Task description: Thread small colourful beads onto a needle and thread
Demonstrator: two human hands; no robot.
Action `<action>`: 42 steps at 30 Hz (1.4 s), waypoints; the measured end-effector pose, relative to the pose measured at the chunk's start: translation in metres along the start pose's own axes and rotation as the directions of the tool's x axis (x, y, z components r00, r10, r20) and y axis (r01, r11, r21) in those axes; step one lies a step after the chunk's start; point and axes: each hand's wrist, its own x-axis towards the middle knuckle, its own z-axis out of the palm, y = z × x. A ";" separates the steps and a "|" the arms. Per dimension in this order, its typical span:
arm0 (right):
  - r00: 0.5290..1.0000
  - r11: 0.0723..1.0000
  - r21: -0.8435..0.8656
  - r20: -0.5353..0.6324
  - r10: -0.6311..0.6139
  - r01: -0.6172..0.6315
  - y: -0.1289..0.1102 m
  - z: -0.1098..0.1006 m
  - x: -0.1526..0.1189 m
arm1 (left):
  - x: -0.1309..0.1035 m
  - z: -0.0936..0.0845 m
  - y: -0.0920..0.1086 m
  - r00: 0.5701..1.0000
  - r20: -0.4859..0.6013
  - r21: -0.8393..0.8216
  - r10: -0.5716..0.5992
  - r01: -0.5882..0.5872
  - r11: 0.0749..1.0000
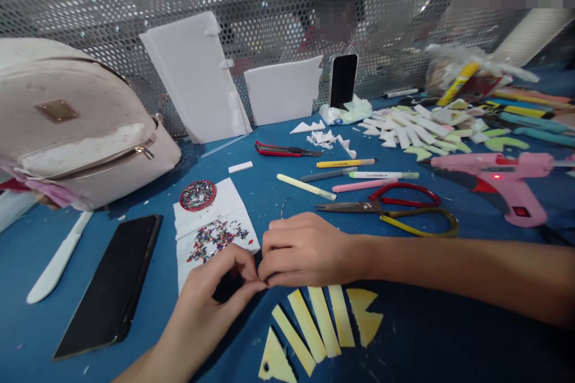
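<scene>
The blue table [36, 335] is shown beneath both hands. The right hand [309, 248] is curled, with its fingers drawn together, and is brought against the left hand [220, 287], whose thumb and forefinger are closed in a pinch; whatever may be gripped at the meeting fingertips is hidden and cannot be told. Just behind the left hand, a creased white paper [229, 194] is laid. In front of the right hand, yellow strips [324, 320] are ranged in a row between a holed triangle [275, 359] and a notched piece [365, 317]; these are judged to be light and easily dented, best lifted by their long edges with little pressure. Beyond the left hand, at the far end of the paper, a red-rimmed dish [198, 210] is placed, filled with small pieces. From behind the right hand, a thin strand [283, 212] is seen to emerge; it is judged limp and nearly weightless, best pinched close to its tip. Smallest of all, mixed beads [218, 238] are scattered on the paper beside the left fingertips; hard, slippery and prone to roll, they are best taken singly between fingertip and thumb
</scene>
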 end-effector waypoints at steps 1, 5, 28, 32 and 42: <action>1.000 1.000 0.013 -0.004 -0.004 0.004 0.000 0.000 0.000 | 0.000 0.000 0.000 1.000 0.003 -0.007 -0.005 0.005 1.000; 0.999 0.996 0.087 -0.032 0.013 -0.010 0.000 -0.002 0.000 | 0.001 -0.002 0.003 1.000 0.009 -0.044 -0.019 0.019 0.999; 0.860 0.715 0.572 -0.032 0.510 -0.403 0.003 -0.011 0.005 | -0.014 -0.008 -0.010 0.929 0.198 0.034 0.314 -0.326 0.945; 0.889 0.760 0.539 -0.042 0.456 -0.364 0.004 -0.011 0.005 | -0.013 -0.008 -0.008 0.912 0.225 0.055 0.342 -0.362 0.930; 0.929 0.792 0.540 -0.044 0.367 -0.287 0.009 -0.006 0.003 | -0.014 -0.003 -0.009 0.870 0.152 -0.010 0.468 -0.472 0.881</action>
